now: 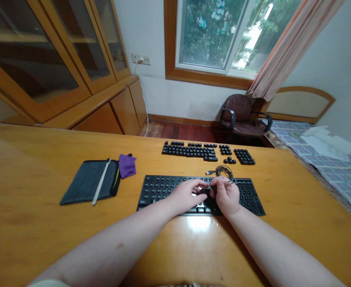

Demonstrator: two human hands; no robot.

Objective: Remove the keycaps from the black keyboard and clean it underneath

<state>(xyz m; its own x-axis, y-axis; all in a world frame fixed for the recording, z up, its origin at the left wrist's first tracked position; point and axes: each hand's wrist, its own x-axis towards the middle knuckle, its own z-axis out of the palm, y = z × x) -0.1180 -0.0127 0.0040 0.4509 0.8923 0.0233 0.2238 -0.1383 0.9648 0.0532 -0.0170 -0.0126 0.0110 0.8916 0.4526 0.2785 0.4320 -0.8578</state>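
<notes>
The right hand (228,197) pinches a slim tool (230,182); the left hand (189,193) curls around a small dark piece (205,191), whether gripped I cannot tell. Beneath both lies the keyboard (160,187). Beyond them, loose keys (190,150) sit on the counter (193,251) in keyboard order, presumably to keep track of their places.
</notes>
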